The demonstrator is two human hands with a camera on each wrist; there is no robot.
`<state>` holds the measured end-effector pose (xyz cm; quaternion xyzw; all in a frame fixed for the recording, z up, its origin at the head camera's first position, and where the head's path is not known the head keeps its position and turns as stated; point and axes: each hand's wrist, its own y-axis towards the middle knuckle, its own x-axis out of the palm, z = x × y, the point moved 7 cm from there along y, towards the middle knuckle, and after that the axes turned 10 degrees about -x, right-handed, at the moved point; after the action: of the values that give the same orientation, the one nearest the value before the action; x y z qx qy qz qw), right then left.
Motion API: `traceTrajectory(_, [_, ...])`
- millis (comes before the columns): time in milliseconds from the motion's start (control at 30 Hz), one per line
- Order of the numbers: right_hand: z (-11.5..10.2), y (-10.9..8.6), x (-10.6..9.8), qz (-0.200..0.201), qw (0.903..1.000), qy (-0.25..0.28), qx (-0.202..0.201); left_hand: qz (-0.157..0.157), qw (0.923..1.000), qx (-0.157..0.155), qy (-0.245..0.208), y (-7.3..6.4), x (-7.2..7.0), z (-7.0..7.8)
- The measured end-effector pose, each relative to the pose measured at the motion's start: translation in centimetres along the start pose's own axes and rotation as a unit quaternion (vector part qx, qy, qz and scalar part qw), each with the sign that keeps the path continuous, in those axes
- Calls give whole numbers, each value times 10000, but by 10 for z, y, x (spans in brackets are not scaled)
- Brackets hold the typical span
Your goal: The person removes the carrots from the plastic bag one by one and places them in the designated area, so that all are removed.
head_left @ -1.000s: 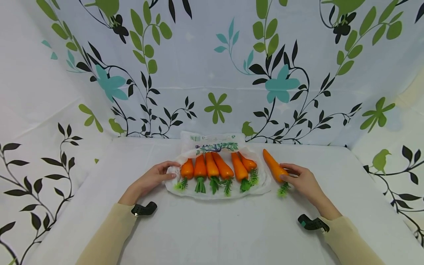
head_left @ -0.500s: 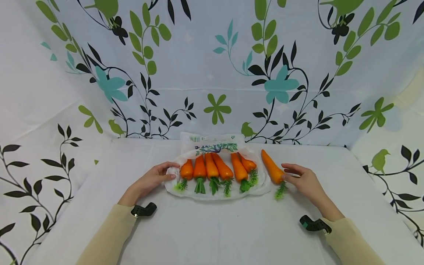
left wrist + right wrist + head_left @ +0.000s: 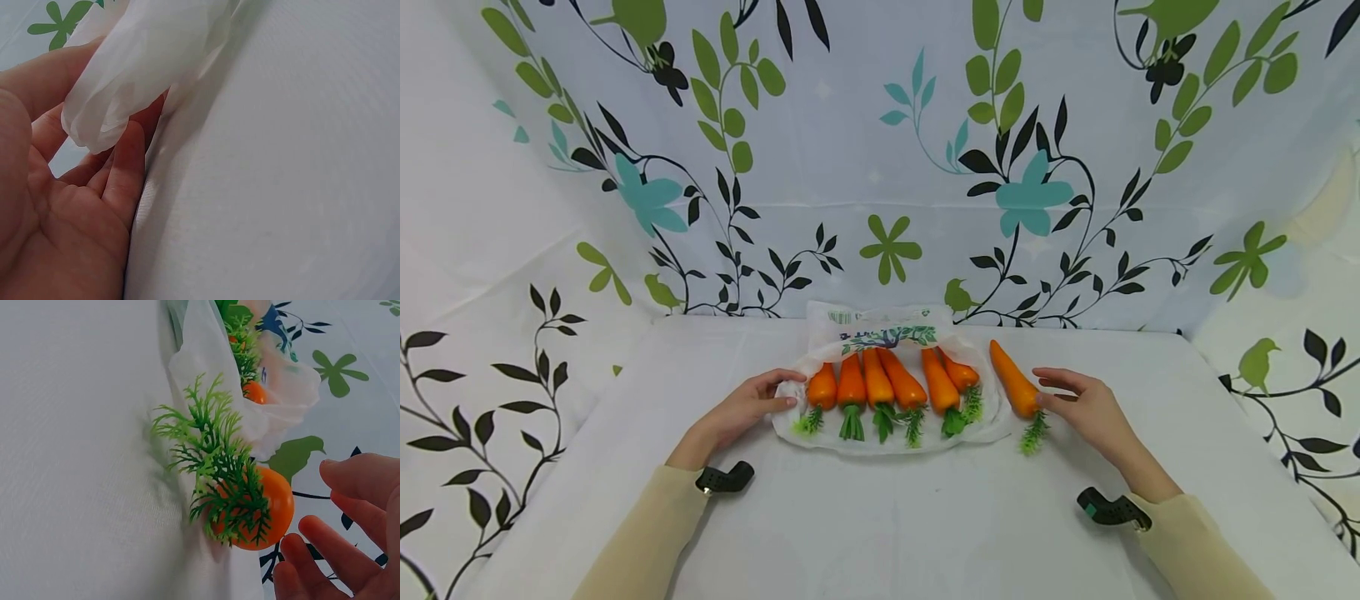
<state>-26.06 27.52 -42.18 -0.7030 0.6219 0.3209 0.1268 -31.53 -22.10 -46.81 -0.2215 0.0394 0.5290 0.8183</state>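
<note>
A white plastic bag (image 3: 887,445) with a printed tree lies on the table, its mouth toward me. Inside, several orange toy carrots (image 3: 877,379) lie side by side, green leaves toward me, their tips hidden under the bag. My left hand (image 3: 747,408) holds the bag's left edge; in the left wrist view the plastic (image 3: 144,69) sits between thumb and fingers. Just right of the bag lies another carrot (image 3: 1013,382), tip pointing away. My right hand (image 3: 1086,417) is beside its leafy end, fingers spread and relaxed. The right wrist view shows a fingertip very near this carrot (image 3: 275,509).
A white cloth covers the table (image 3: 880,525). Behind stands a hanging curtain (image 3: 827,167) with leaf and bird prints. Each wrist wears a black camera strap, one at the left (image 3: 726,477) and one at the right (image 3: 1112,507).
The loose carrot has shifted slightly left toward the bag. My right hand has let go of it, its fingers now just off it. My left hand stays at the bag's edge.
</note>
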Motion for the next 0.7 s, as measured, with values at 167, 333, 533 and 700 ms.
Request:
traceTrajectory(167, [-11, 3, 2, -4, 9999, -19, -110, 0, 10000, 35, 11, 0, 0, 0])
traceTrajectory(333, [-26, 5, 6, -26, 9996, 63, -264, 18, 10000, 41, 4, 0, 0, 1])
traceTrajectory(533, [-40, 9, 13, -45, 9986, 277, -457, 42, 10000, -8, -44, 0, 0, -1])
traceTrajectory(700, [-47, 12, 20, -75, 9983, 282, -509, 31, 10000, 36, -12, -1, 0, 1])
